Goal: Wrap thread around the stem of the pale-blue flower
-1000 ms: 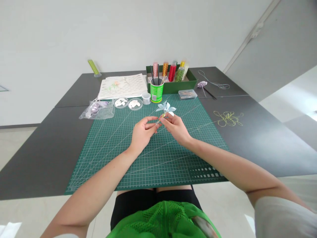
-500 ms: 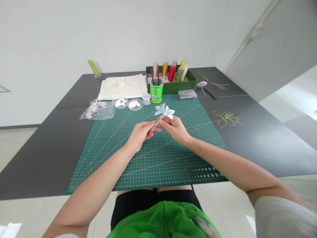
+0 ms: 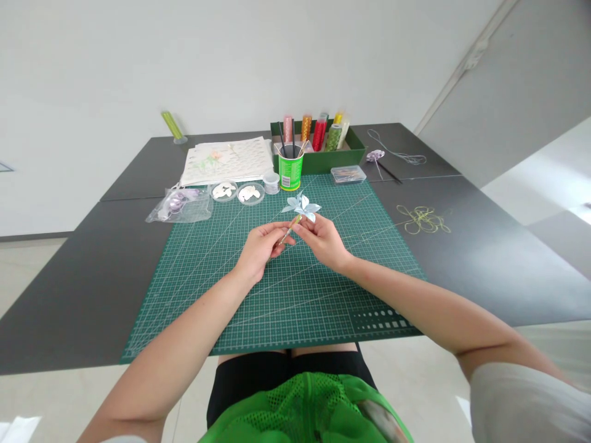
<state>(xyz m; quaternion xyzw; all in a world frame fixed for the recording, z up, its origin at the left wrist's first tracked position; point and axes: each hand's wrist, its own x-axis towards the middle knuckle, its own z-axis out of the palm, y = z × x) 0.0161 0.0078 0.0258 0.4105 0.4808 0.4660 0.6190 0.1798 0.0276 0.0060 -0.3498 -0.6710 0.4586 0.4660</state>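
Note:
Light blue flowers point(image 3: 305, 207) with pointed petals rise just above my fingertips. Their thin stem point(image 3: 286, 232) slants down to the left, with a yellow-green wrapped section near the top. My left hand point(image 3: 258, 252) is closed around the lower stem between thumb and fingers. Pinching at the wrapped section, just under the petals, is my right hand point(image 3: 327, 243). A faint green thread appears to run from the right hand toward a loose tangle of yellow-green thread point(image 3: 422, 219) on the table. Both hands are above the green cutting mat point(image 3: 277, 307).
Behind the hands stand a green can point(image 3: 290, 171) of sticks and a dark green box point(image 3: 337, 161) of thread spools. Two dishes of white pieces, including the nearer dish point(image 3: 250, 194), a plastic bag point(image 3: 180, 205), paper sheets point(image 3: 194, 160) and a clear case point(image 3: 348, 175) lie around the mat.
The blue flowers have turned and tipped slightly to the left, and the stem has rotated between my fingers. Both hands keep nearly the same place.

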